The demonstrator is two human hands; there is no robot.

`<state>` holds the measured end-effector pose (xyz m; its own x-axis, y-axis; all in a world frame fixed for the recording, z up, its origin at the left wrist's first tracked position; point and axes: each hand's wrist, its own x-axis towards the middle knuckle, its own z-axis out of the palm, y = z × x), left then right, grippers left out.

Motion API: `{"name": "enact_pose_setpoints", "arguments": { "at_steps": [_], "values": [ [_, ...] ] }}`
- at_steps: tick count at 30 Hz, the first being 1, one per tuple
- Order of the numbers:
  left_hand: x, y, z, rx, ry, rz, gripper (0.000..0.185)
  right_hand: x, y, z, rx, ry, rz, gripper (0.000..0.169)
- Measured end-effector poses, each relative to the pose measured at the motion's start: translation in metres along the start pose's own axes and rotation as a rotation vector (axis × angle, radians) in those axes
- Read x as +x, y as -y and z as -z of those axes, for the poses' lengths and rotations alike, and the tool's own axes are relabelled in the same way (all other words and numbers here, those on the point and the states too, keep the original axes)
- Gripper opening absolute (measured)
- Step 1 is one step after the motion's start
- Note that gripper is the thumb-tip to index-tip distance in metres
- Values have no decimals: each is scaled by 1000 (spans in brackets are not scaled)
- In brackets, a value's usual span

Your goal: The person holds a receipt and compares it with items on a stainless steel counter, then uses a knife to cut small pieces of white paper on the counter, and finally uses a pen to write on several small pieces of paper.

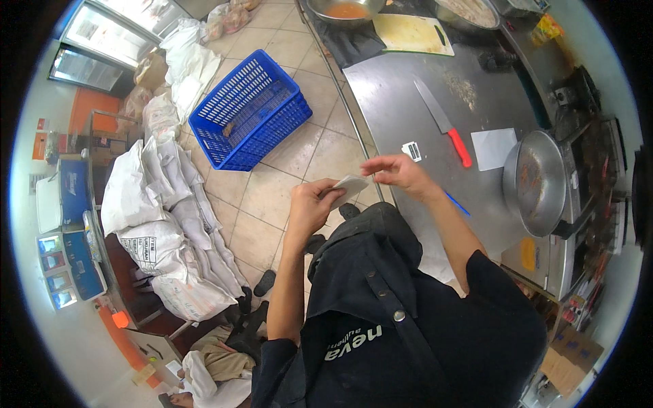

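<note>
A thin stack of small white slips [349, 189] is pinched between the thumb and fingers of my left hand [312, 204]. My right hand [403, 177] hovers just right of the stack, fingers apart, with nothing visible in it. Beyond that hand, a small white label [412, 151] with black print lies on the steel worktable [393, 102]. A chef's knife [446, 126] with a red handle rests farther back, beside a white sheet of paper [492, 149]. Partly behind my right forearm lies a blue pen [457, 204].
A tilted steel pan [535, 183] stands at the worktable's right. A stained cutting board [414, 34] and steel bowls [347, 10] are at the far end. On the tiled floor are a blue plastic crate [250, 115] and stacked white sacks [158, 204]. Another person [214, 362] sits lower left.
</note>
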<state>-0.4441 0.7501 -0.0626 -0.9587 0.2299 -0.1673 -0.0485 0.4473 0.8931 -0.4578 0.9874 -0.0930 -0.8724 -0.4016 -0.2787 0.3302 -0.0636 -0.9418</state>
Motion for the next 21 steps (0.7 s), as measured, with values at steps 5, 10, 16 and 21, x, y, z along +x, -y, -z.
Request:
{"name": "enact_pose_setpoints", "arguments": {
  "at_steps": [5, 10, 16, 21],
  "values": [
    [2, -6, 1, 47, 71, 97, 16, 15, -15, -14, 130, 42, -54, 20],
    [-1, 3, 4, -24, 105, 112, 19, 25, -33, -3, 125, 126, -68, 20],
    [-10, 26, 5, -130, 32, 197, 29, 40, -55, 22, -11, -165, -113, 20],
    [-24, 55, 5, -279, -32, 283, 24, 67, -78, 100, -777, -917, 241, 20]
  ]
}}
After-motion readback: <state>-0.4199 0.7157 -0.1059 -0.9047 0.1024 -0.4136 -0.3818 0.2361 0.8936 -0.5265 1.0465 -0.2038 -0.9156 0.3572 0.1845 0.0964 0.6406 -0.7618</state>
